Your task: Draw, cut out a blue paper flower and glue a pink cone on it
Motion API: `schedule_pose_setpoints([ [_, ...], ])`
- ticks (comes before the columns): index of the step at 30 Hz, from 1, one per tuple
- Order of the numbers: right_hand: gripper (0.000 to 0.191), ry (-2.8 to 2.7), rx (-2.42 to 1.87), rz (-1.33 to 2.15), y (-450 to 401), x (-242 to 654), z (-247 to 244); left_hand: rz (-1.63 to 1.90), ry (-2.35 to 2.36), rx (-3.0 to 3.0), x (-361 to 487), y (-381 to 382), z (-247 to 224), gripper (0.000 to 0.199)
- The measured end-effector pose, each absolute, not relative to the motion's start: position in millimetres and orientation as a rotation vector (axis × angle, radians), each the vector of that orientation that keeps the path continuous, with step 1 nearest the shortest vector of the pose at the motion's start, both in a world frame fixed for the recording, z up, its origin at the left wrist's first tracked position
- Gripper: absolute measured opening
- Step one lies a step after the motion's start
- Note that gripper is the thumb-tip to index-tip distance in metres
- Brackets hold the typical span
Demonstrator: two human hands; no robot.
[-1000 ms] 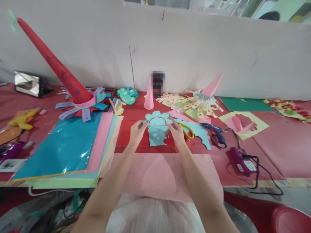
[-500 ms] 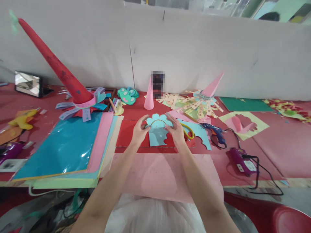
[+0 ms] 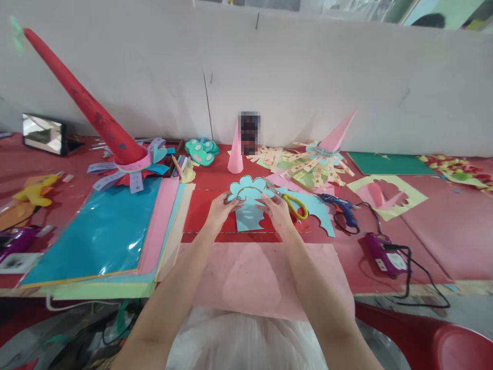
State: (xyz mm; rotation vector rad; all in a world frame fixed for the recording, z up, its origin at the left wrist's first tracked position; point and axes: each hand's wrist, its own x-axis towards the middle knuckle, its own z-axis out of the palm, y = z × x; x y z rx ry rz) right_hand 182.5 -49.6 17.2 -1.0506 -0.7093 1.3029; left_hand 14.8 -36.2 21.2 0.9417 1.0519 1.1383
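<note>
A light blue scalloped paper piece [image 3: 250, 186] with a curved line drawn on it is held between my two hands. My left hand [image 3: 223, 206] grips its left edge, thumb and fingers pinched on it. On the right side my right hand [image 3: 278, 208] holds the other edge. Below the piece lies a light blue paper scrap [image 3: 248, 220] on red paper [image 3: 198, 216]. Yellow-handled scissors [image 3: 298, 205] rest just right of my right hand. Behind stands a pink paper cone [image 3: 235, 156].
Left are a blue plastic-covered sheet stack [image 3: 100, 231] and a tall red cone [image 3: 103, 121]. Right are a glue gun [image 3: 342, 208], a purple power strip [image 3: 385, 256] with black cords, and cut yellow paper [image 3: 412, 198]. A pink cone hat [image 3: 337, 136] stands behind.
The scalloped piece is a little higher and tilted more toward the camera. Both hands have shifted slightly lower along its edges, and their fingers have turned inward.
</note>
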Motion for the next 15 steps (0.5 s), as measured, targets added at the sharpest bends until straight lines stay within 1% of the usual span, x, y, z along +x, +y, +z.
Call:
schedule_pose_setpoints([
  [4,0.033,-0.724,-1.162,1.223,-51.8,172.5,15.4,1.06,1.06,0.99,18.2,-38.6,23.8,0.03],
  [9,0.029,-0.793,-1.198,1.121,-53.2,166.2,12.9,0.987,1.1,1.043,22.4,-42.0,25.4,0.022],
  [12,0.031,-0.835,-1.17,1.165,-54.5,163.9,12.4,0.977,1.115,1.08,22.8,-42.9,25.8,0.019],
  [15,0.032,-0.885,-1.144,1.228,-56.1,160.1,12.4,0.968,1.118,1.127,22.4,-43.3,25.7,0.02],
])
